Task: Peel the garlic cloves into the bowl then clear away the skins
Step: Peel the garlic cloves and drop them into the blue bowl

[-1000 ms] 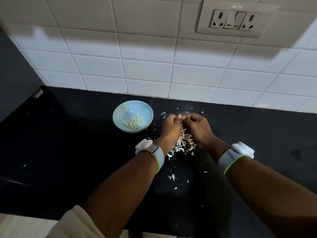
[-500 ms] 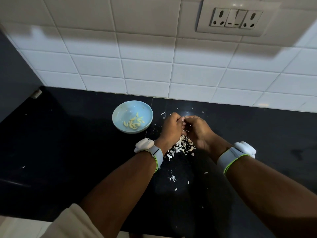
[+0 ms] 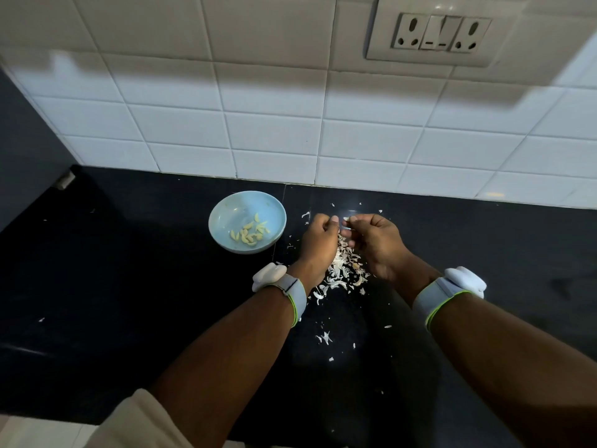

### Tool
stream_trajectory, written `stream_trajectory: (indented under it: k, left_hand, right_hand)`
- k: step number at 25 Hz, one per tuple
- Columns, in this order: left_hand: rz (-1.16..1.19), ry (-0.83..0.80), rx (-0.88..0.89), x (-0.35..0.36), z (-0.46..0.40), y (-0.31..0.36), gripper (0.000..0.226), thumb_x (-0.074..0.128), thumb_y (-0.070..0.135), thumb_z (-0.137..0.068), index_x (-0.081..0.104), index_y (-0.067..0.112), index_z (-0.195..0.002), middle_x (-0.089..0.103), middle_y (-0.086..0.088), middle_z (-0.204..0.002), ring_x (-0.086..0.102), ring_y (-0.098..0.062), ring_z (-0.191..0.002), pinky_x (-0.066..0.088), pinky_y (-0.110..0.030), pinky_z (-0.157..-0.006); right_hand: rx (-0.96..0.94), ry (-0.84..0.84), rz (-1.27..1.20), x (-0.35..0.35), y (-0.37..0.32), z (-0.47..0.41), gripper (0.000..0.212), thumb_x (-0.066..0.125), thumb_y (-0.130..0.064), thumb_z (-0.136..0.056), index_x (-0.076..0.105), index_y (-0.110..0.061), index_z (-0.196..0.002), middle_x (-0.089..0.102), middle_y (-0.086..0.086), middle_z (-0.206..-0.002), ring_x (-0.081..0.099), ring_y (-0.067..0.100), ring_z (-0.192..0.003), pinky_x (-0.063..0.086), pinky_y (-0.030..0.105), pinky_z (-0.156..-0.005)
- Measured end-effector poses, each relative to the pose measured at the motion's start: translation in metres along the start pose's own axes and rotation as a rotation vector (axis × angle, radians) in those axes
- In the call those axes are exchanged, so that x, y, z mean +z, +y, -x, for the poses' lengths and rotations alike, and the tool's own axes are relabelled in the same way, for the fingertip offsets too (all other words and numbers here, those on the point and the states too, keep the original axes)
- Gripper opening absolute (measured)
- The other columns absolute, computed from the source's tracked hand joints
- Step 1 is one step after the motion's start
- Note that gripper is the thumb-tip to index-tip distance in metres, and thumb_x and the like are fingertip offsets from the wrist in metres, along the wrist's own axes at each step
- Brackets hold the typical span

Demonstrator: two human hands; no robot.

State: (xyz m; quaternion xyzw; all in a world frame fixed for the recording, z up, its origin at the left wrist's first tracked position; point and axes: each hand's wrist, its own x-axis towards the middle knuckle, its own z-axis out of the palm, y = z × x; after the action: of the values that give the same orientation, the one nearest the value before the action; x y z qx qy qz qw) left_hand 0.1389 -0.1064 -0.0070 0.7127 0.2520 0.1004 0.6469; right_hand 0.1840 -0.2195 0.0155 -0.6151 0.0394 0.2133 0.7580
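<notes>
On the glossy black bench (image 3: 129,286), both hands' fingers (image 3: 334,219) pinch a small pale garlic clove (image 3: 346,218) right of the pale blue bowl (image 3: 226,208); stripping it above the papery skin pile (image 3: 342,270) should contain the mess.

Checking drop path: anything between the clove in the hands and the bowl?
Nothing visible. The clove is pinched between left hand and right hand; the bowl sits just left of the left hand, with only bare counter and a few skins between.

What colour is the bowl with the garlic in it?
The bowl is light blue, seen clearly in the head view.
</notes>
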Motion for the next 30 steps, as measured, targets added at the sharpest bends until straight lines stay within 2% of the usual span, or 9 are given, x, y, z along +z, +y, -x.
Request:
stream_trajectory:
  k: [3,7,11,14,19,23,25,27,30]
  left_hand:
    - [0.084,-0.076,0.024,0.0018,0.0027,0.0060,0.031,0.049,0.034,-0.106,0.061,0.010,-0.091,0.058,0.004,-0.070,0.052,-0.010,-0.065,0.043,-0.029,-0.065]
    - [0.132,-0.091,0.025,0.0006,0.0008,0.0039,0.024,0.047,0.022,-0.108,0.059,0.010,-0.091,0.055,0.002,-0.070,0.048,-0.007,-0.059,0.040,-0.023,-0.057]
    - [0.144,-0.134,-0.035,0.0015,0.0014,0.0043,0.023,0.041,0.025,-0.110,0.054,0.013,-0.095,0.052,0.002,-0.074,0.045,-0.009,-0.060,0.036,-0.025,-0.055]
    - [0.166,-0.167,-0.053,0.0026,0.0039,0.0026,0.019,0.038,0.024,-0.110,0.051,0.015,-0.101,0.052,0.002,-0.076,0.044,-0.008,-0.061,0.037,-0.021,-0.052]
    - [0.276,-0.162,-0.062,0.0024,0.0067,0.0094,0.015,0.037,0.013,-0.110,0.050,0.006,-0.108,0.051,-0.002,-0.076,0.046,0.001,-0.050,0.037,-0.013,-0.045]
    - [0.200,-0.076,-0.015,0.0028,0.0008,0.0039,0.009,0.048,0.014,-0.106,0.055,0.008,-0.106,0.059,-0.002,-0.085,0.052,-0.005,-0.065,0.044,-0.017,-0.055]
    - [0.136,-0.009,0.052,0.0011,-0.0013,0.0016,0.005,0.057,0.011,-0.101,0.061,0.009,-0.099,0.062,0.001,-0.082,0.056,-0.004,-0.067,0.048,-0.018,-0.059]
    - [0.056,0.054,0.116,-0.0001,-0.0029,0.0007,0.004,0.063,0.011,-0.097,0.065,0.010,-0.093,0.064,0.004,-0.076,0.058,-0.002,-0.064,0.049,-0.020,-0.061]
    - [0.009,0.133,0.142,0.0001,-0.0017,0.0018,0.004,0.066,0.014,-0.095,0.068,0.013,-0.091,0.065,0.005,-0.076,0.059,-0.008,-0.069,0.050,-0.027,-0.066]
  right_hand:
    - [-0.021,-0.018,0.052,-0.0022,0.0007,0.0016,0.012,0.064,0.005,-0.095,0.066,-0.001,-0.105,0.073,0.010,-0.081,0.068,0.015,-0.068,0.053,0.024,-0.060]
    - [-0.048,-0.028,0.085,-0.0032,0.0025,-0.0013,0.015,0.065,0.005,-0.094,0.069,0.003,-0.109,0.073,0.012,-0.080,0.067,0.017,-0.068,0.057,0.023,-0.063]
    - [-0.074,-0.062,0.091,-0.0012,0.0034,0.0010,0.008,0.064,0.000,-0.098,0.072,-0.001,-0.100,0.073,0.009,-0.077,0.066,0.014,-0.065,0.057,0.022,-0.064]
    - [-0.074,-0.063,0.080,-0.0004,0.0015,0.0040,0.013,0.063,-0.006,-0.100,0.071,-0.003,-0.091,0.069,0.007,-0.071,0.062,0.012,-0.060,0.057,0.022,-0.060]
    - [-0.048,-0.094,0.100,0.0020,0.0014,0.0047,0.017,0.058,-0.010,-0.104,0.068,-0.003,-0.093,0.067,0.008,-0.072,0.063,0.013,-0.061,0.056,0.022,-0.060]
    - [-0.050,-0.081,0.091,0.0054,0.0013,0.0038,0.010,0.063,-0.011,-0.101,0.068,-0.003,-0.099,0.069,0.007,-0.077,0.064,0.014,-0.066,0.057,0.025,-0.064]
    - [-0.065,-0.056,0.101,0.0059,0.0032,0.0023,0.005,0.065,-0.006,-0.099,0.069,-0.004,-0.099,0.070,0.007,-0.080,0.064,0.015,-0.068,0.057,0.026,-0.066]
    - [-0.058,-0.026,0.091,0.0058,0.0037,0.0016,0.006,0.065,-0.002,-0.098,0.067,-0.003,-0.103,0.069,0.008,-0.082,0.064,0.015,-0.067,0.055,0.026,-0.062]
    - [-0.024,0.036,0.116,0.0060,0.0041,-0.0021,0.010,0.063,-0.006,-0.099,0.066,-0.006,-0.109,0.068,0.008,-0.085,0.063,0.015,-0.063,0.048,0.027,-0.053]
